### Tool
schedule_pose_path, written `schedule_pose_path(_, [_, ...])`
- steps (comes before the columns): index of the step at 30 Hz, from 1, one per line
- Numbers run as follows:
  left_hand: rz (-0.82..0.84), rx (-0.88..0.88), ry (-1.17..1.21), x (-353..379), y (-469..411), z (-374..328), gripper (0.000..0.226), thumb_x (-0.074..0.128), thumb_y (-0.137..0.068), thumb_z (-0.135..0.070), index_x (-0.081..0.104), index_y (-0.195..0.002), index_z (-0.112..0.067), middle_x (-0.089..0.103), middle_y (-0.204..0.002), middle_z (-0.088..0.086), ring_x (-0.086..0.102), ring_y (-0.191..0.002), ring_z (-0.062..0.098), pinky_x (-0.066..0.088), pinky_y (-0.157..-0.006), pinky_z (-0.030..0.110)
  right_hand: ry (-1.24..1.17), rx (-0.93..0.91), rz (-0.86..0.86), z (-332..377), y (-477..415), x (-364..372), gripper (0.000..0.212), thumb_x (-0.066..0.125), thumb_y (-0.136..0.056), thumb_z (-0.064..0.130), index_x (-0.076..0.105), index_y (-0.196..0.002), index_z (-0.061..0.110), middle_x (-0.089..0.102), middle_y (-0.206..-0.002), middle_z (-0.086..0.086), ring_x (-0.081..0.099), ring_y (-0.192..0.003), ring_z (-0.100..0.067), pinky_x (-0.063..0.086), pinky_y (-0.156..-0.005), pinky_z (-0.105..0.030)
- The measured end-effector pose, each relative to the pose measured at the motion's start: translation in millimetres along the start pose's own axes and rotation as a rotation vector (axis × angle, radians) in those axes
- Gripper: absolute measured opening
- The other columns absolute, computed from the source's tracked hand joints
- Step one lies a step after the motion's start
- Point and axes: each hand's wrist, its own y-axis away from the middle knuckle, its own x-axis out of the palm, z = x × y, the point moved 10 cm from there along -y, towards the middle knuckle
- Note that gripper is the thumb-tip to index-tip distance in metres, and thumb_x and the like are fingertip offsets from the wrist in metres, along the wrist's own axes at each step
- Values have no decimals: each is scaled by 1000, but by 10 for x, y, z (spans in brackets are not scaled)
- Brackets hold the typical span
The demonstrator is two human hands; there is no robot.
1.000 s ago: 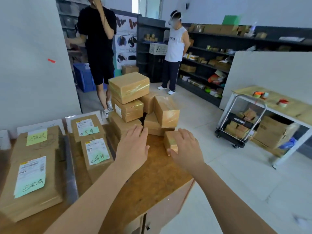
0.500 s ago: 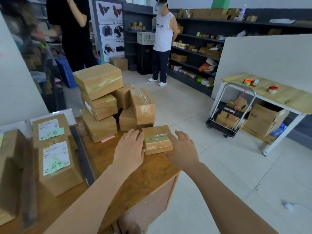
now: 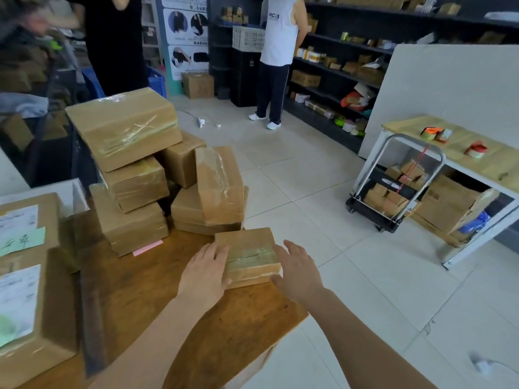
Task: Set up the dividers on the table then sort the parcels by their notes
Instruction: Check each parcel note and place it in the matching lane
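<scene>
A small flat brown parcel [image 3: 248, 252] lies taped side up near the wooden table's [image 3: 174, 310] right front corner. My left hand [image 3: 206, 273] rests against its left side with fairly straight fingers. My right hand [image 3: 297, 269] touches its right edge, fingers spread. Behind it stands a pile of several taped parcels [image 3: 126, 130], with a pink note [image 3: 147, 247] poking out from under the lowest one. A dark divider strip [image 3: 90, 304] runs across the table. Left of it lie parcels with labels and green notes [image 3: 22, 240].
The table's edge drops off just right of the small parcel. Two people stand beyond the pile, one in black [image 3: 115, 43], one in white [image 3: 279, 51]. A trolley with boxes [image 3: 393, 192] and a second table [image 3: 463, 147] stand at the right, shelves behind.
The small parcel has come away from the pile and now lies flat near the table corner. My left hand moved from the pile onto its left side. The view has swung right.
</scene>
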Motion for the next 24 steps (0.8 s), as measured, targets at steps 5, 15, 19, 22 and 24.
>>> schedule_pose_path(5, [130,-91,114,325,-118,133,87,63,-90,-37,6,-155,-26,9,-163,4,22,-146,24,27,-116,38,-118,36,109,-131,-267,337,75,62,-91,19,18,-151,29,29,-155,-4,43,-133,-26,46,-104,-40])
schedule_pose_path(15, [-7,-346,519,250,-53,443,65,54,-97,-31,22,-153,-31,44,-148,1,48,-129,21,41,-107,34,-538,-7,24,-211,-540,290,45,61,-93,37,47,-135,38,59,-113,19,60,-86,-1,49,-78,-16])
schedule_pose_path(19, [-172,-591,724,157,94,716,63,49,-96,-48,30,-151,-25,56,-134,5,54,-121,26,43,-92,33,-722,57,-29,-205,-618,139,36,51,-96,46,55,-129,31,65,-112,10,60,-86,-5,55,-80,-24])
schedule_pose_path(22, [-199,-761,751,273,248,843,58,45,-95,-55,47,-138,-16,62,-125,8,57,-115,28,45,-90,35,-831,54,124,-105,-595,246,53,50,-89,62,48,-133,32,61,-120,7,59,-101,-10,54,-94,-36])
schedule_pose_path(24, [-168,-845,748,367,355,882,55,42,-96,-54,54,-130,-13,63,-123,9,57,-113,28,46,-91,38,-924,-42,369,110,-496,388,72,64,-75,63,38,-136,37,55,-124,10,57,-107,-11,53,-94,-31])
